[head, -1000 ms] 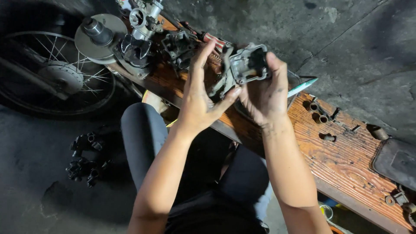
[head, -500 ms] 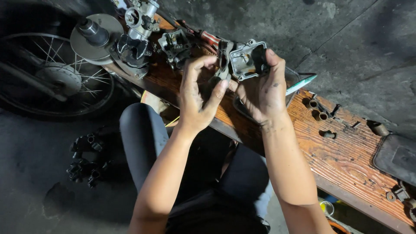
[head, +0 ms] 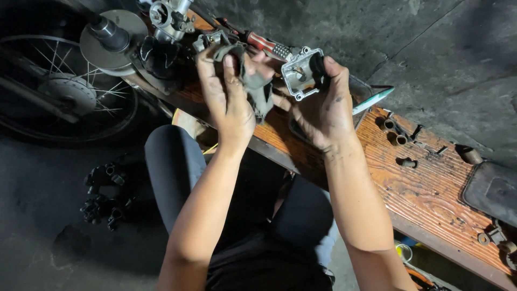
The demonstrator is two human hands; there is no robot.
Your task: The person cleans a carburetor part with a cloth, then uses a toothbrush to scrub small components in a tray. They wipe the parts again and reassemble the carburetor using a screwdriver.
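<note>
My left hand (head: pixel 229 94) is closed on a dirty grey rag (head: pixel 253 81), which hangs bunched between my two hands. My right hand (head: pixel 323 108) grips a small square silver metal cover (head: pixel 301 73), a bowl-shaped engine part, with its hollow side turned towards me. Both hands are held above a worn wooden bench (head: pixel 425 188). The rag touches the left edge of the metal part. My forearms reach up from my lap.
On the bench lie a red-handled screwdriver (head: pixel 266 43), a carburettor body (head: pixel 169 16), a round metal disc with a hub (head: pixel 110 37), small brass fittings (head: pixel 396 137) and a dark pad (head: pixel 493 191). A spoked wheel (head: pixel 59 91) and a black chain piece (head: pixel 102 194) rest on the concrete floor.
My left hand went from open fingers against the metal part to holding the rag bunched up. Both hands rose slightly and the part turned its hollow side more towards me.
</note>
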